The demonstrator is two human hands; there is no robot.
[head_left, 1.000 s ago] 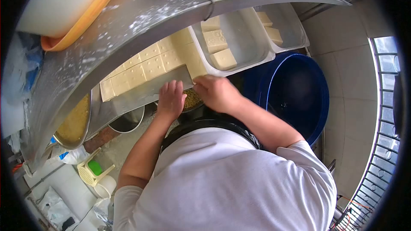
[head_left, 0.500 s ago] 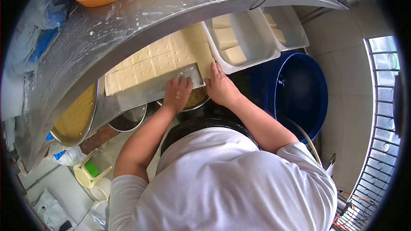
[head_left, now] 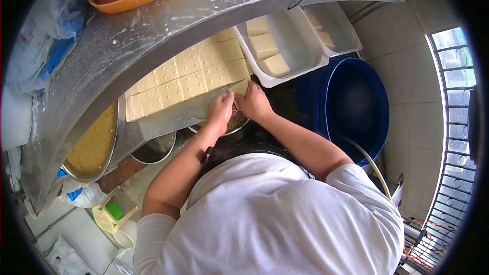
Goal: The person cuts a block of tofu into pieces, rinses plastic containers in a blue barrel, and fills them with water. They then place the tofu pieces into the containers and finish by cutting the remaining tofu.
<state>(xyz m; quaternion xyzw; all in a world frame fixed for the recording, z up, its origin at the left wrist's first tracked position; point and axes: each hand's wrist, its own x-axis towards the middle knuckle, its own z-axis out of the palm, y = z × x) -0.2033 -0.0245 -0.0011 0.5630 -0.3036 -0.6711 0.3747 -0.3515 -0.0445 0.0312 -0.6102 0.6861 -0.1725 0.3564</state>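
A slab of tofu, scored into dimpled blocks, lies on a metal tray. At its near right corner my two hands are close together. My left hand is closed, its fingertips touching a thin shiny edge beside the other hand; what it grips is mostly hidden. The fingers of my right hand curl round a pale tofu block at the corner. Below the hands sits a round metal bowl with yellowish grains in it.
White tubs with tofu blocks stand back right, beside a blue barrel with a hose. A curved metal rim arches over the work. At left are a pan of yellow mash and a dark pot.
My left hand has moved right and closed near my right hand. My right hand has curled its stretched fingers at the corner. The flat metal piece by the tofu is now mostly hidden.
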